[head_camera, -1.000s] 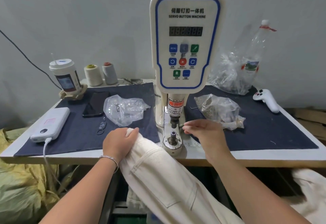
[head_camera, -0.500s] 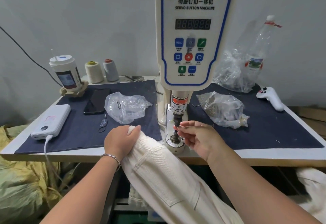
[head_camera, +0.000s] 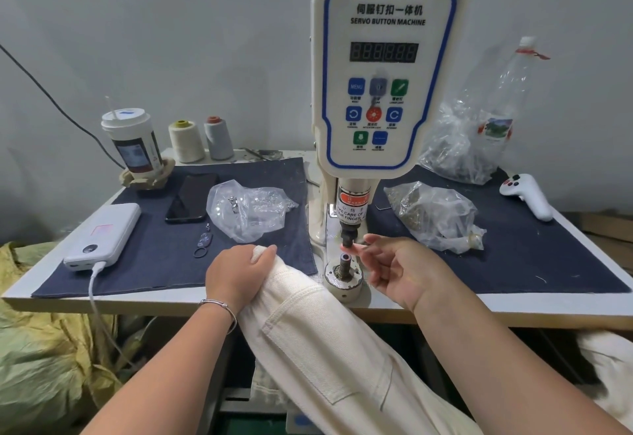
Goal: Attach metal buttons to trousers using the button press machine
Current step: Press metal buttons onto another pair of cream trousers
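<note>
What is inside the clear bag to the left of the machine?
The bag holds small shiny metal pieces, one ring-shaped near its left side. Crumpled plastic blurs the rest, so their kind and number cannot be told.

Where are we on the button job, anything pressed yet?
No attached button shows on the trousers. In hand: left hand grips the waistband beside the lower die; right hand has fingertips at the upper punch, probably loading a part. Left: fabric over die, press.

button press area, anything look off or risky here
Yes: the right hand has its fingertips right at the upper punch, above the lower die, beneath the finger-warning label. The trousers are not yet on the die.
</note>
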The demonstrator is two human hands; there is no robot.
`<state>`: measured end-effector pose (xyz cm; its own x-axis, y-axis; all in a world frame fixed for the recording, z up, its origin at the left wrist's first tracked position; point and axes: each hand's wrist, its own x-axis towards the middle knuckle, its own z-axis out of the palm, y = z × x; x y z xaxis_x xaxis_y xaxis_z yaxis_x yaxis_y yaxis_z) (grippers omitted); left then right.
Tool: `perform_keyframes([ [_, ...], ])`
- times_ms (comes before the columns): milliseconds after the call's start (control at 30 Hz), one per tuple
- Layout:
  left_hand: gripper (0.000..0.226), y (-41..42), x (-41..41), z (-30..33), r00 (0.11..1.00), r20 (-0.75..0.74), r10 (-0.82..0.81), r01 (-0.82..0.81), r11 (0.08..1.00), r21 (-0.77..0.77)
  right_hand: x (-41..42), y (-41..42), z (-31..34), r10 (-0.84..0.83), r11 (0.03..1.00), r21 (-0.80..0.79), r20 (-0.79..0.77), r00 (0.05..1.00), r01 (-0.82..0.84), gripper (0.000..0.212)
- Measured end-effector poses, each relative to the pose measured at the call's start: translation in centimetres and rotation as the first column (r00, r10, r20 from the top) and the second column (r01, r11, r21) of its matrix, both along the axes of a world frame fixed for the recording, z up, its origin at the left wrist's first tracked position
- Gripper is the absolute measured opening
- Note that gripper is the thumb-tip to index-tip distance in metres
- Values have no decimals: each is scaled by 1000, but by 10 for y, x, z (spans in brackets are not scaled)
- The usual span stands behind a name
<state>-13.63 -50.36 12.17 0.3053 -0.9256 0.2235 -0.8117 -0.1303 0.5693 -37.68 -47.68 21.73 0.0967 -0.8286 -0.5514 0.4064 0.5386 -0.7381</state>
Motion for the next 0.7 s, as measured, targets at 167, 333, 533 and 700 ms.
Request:
perform_keyframes([
  [167, 55, 0, 2, 3, 1000, 10, -15, 15, 999, 30, 3, 10, 2, -32, 997, -75, -26, 999, 30, 18],
  [333, 53, 0, 4, 8, 995, 69, -74, 69, 995, 73, 11, 45, -3, -196, 943, -315, -272, 942, 105, 18],
  [533, 41, -5, 12, 16, 914, 243, -326, 289, 941, 176, 96, 38, 4, -64, 671, -616, -603, 795, -414, 21],
  [700, 33, -7, 19, 14, 907, 207, -366, 339, 928, 157, 162, -51, -18, -257, 599, -430, -902, 346, -675, 26],
])
